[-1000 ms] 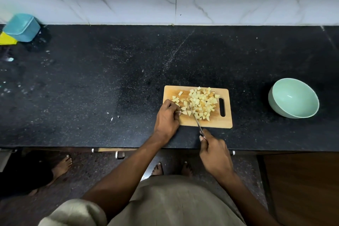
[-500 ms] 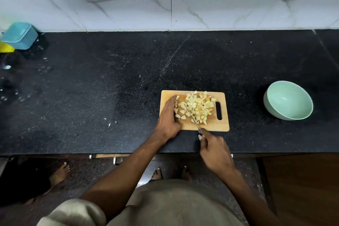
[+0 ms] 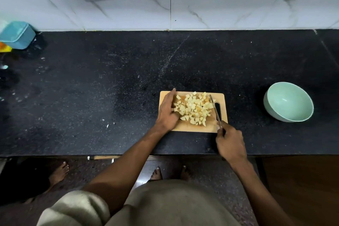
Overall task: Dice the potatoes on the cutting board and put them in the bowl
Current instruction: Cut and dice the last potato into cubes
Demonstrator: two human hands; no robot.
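Potatoes: diced potato pieces (image 3: 193, 109) lie heaped in the middle of the cutting board (image 3: 190, 128), between the two hands.
Right hand: the right hand (image 3: 230, 142) is at the near right corner of the board, fingers curled round the handle of a knife (image 3: 215, 109).
Knife: blade points away from the person, lying along the right side of the heap, over the board's handle slot.
Left hand: the left hand (image 3: 167, 111) rests on the board's left part, fingers straight, touching the left edge of the heap.
Board: near the front edge of the black tabletop (image 3: 91, 88).
Bowl: a pale green bowl (image 3: 288, 102) stands to the right, well apart from the board.
Far left: a blue container (image 3: 17, 35) by the wall.
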